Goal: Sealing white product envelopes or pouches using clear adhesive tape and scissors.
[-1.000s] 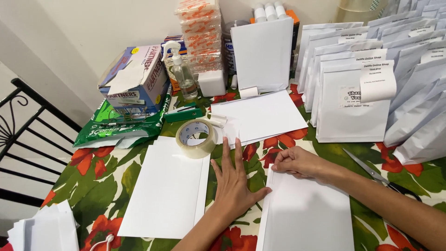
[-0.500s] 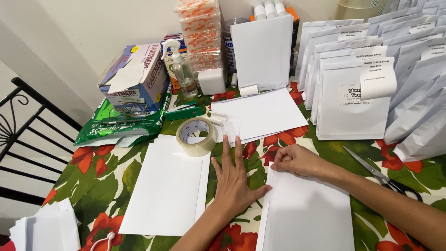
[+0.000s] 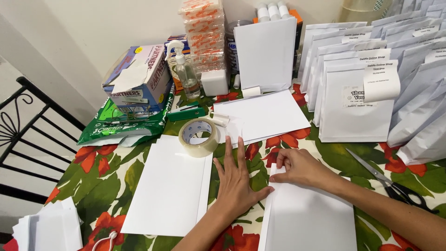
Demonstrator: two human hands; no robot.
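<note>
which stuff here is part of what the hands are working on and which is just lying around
In use:
left hand, flat on the floral tablecloth
right hand, pressing the top edge of the white paper sheet

Lying about:
packing tape roll
scissors
spray bottle
green stapler
filled white pouches
</note>
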